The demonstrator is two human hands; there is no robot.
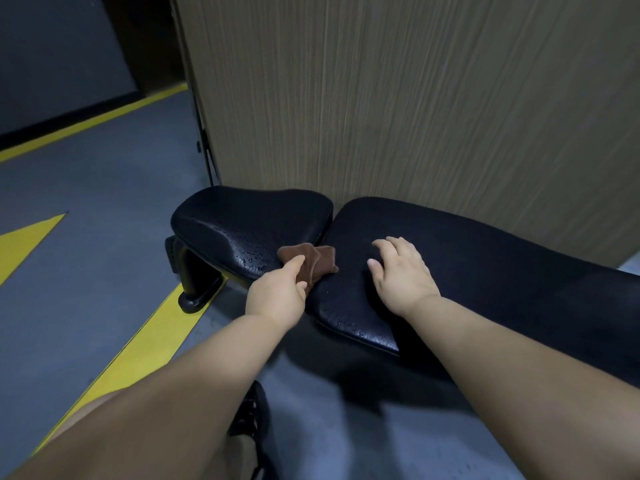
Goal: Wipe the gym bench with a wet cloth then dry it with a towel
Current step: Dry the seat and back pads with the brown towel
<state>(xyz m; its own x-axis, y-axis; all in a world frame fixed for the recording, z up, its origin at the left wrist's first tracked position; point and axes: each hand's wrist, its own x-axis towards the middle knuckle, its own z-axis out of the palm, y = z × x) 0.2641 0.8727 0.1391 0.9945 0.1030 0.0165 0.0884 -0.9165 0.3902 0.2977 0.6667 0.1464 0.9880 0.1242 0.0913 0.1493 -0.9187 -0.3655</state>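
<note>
the left grip [277,294] pinched a brown cloth [311,261] at the gap between the two black pads of the desk [485,271]. the right grip [403,271] lay flat, fingers spread, on the longer pad.

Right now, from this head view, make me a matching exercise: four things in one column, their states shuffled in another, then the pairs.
1 left hand
2 right hand
3 brown cloth
4 small seat pad

A lies across the gap between the two pads
B black, dotted with droplets
C rests on the long pad, holding nothing
D grips the cloth

Pairs: 1-D, 2-C, 3-A, 4-B.
</note>
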